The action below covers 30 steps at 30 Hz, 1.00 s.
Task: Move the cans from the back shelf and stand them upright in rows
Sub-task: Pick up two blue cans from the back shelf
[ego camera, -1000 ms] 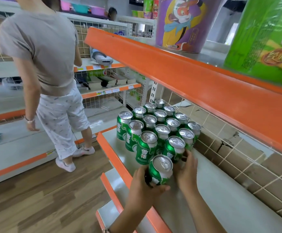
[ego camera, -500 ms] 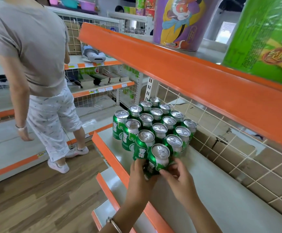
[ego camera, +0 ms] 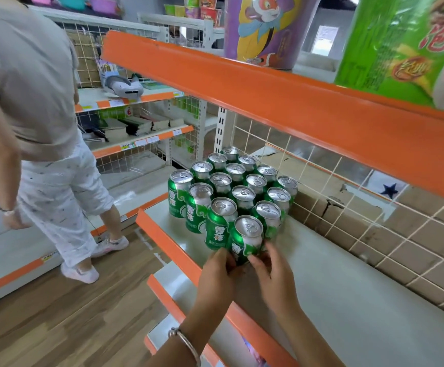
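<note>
Several green cans with silver tops stand upright in rows (ego camera: 235, 186) on a pale shelf (ego camera: 348, 292) with an orange front lip. The nearest green can (ego camera: 246, 238) stands at the front of the group, close to the lip. My left hand (ego camera: 217, 274) grips its lower left side. My right hand (ego camera: 275, 271) holds its lower right side with curled fingers. Both forearms come in from the bottom edge; a bracelet sits on the left wrist.
An orange-edged shelf above (ego camera: 295, 107) carries a purple tub (ego camera: 266, 27) and a green package (ego camera: 406, 43). A wire grid (ego camera: 374, 213) backs the can shelf. A person in a grey shirt (ego camera: 30, 102) stands on the wood floor at left, by other shelving.
The front can went from tilted in my hands to standing upright in the group. My right hand came from beside a back can to this can's lower right side.
</note>
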Available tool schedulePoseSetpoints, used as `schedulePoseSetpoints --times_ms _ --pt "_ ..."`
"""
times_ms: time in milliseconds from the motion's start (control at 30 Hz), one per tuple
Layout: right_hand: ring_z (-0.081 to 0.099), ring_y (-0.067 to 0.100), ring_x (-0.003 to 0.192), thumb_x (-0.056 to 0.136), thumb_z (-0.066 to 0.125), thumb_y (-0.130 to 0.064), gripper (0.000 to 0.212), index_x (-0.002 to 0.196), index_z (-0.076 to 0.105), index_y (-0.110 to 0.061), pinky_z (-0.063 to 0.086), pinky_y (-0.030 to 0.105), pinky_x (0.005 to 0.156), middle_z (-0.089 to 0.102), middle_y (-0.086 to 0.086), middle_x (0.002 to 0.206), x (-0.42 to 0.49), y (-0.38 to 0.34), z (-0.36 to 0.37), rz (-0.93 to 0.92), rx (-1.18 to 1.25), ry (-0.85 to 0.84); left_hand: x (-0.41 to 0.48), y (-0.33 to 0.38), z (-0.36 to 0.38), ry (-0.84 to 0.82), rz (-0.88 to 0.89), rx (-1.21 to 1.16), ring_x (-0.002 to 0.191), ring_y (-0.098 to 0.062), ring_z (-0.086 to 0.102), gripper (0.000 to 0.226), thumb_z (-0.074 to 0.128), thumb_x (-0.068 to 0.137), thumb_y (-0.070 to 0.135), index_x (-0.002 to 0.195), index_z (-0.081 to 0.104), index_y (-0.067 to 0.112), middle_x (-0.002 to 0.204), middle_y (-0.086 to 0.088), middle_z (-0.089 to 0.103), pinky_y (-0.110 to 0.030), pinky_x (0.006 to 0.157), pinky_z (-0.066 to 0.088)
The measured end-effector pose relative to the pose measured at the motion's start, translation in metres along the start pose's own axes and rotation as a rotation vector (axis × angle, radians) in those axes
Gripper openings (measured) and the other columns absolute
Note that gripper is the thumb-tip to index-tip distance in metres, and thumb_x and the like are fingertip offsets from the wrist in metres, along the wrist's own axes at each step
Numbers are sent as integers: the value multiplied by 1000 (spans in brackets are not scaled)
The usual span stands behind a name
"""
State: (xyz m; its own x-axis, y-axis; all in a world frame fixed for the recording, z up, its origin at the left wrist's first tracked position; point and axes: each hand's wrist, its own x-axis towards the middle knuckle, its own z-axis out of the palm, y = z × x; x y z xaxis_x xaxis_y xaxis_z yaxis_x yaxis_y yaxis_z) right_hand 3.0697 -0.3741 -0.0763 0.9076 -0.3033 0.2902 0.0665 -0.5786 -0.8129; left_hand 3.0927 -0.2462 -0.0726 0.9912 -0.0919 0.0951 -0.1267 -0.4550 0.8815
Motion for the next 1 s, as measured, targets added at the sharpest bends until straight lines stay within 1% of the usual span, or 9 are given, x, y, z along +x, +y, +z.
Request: schedulePoseSetpoints --times_ms 100,200,333,400,467,567,767,900,1000 --pt "56 18 101 80 74 -31 62 133 48 -13 44 15 81 54 3 114 -4 2 -2 101 29 83 -4 4 -1 -67 6 39 54 -7 37 36 64 78 9 62 35 24 62 5 43 -19 52 32" --pt "51 16 103 80 74 -22 68 139 40 -19 47 28 88 43 0 115 -9 0 -6 117 40 107 -12 16 2 -260 25 86 52 -5 36 34 57 77 5 61 35 24 59 8 43 -16 50 31" --pt "51 8 97 86 66 -12 59 138 39 -16 40 6 76 38 3 123 -15 5 -19 186 11 151 -17 35 18 -391 94 53 53 -3 35 29 53 81 4 65 38 22 62 5 43 -14 51 32" --pt "52 9 97 87 65 -13 57 138 41 -15 38 2 73 38 2 127 -22 11 -34 224 -22 189 -16 41 26 -429 76 27 62 -7 47 7 58 85 13 82 53 17 75 1 55 -16 60 41" --pt "52 9 100 87 66 -16 54 136 43 -17 39 3 73 39 -2 126 -34 16 -56 252 -39 223 -16 47 38 -487 85 40 88 -13 58 32 67 84 25 112 56 12 102 -4 61 -23 80 47" --pt "55 10 102 87 66 -18 49 133 47 -18 45 14 79 44 -3 124 -59 25 -98 320 -36 277 -29 68 59 -619 122 65 118 -15 52 68 72 80 37 136 44 13 133 -4 53 -22 95 43" --pt "56 8 107 88 66 -21 44 128 49 -25 49 18 80 50 -5 125 -135 34 -187 458 -41 449 -96 122 115 -873 230 10 138 -15 33 85 71 79 44 147 26 21 152 0 32 -31 111 33" --pt "52 8 112 86 67 -27 45 125 45 -34 50 37 95 44 -10 126 -206 32 -250 541 -29 609 -160 161 156 -1016 263 -11 144 -14 21 96 75 74 44 149 19 21 156 0 23 -30 115 24" --pt "50 11 116 84 70 -27 53 131 44 -31 47 32 93 42 -10 130 -269 32 -296 615 6 729 -216 190 179 -1078 274 -23 145 -18 19 98 74 74 47 150 16 22 157 -2 20 -32 117 22"
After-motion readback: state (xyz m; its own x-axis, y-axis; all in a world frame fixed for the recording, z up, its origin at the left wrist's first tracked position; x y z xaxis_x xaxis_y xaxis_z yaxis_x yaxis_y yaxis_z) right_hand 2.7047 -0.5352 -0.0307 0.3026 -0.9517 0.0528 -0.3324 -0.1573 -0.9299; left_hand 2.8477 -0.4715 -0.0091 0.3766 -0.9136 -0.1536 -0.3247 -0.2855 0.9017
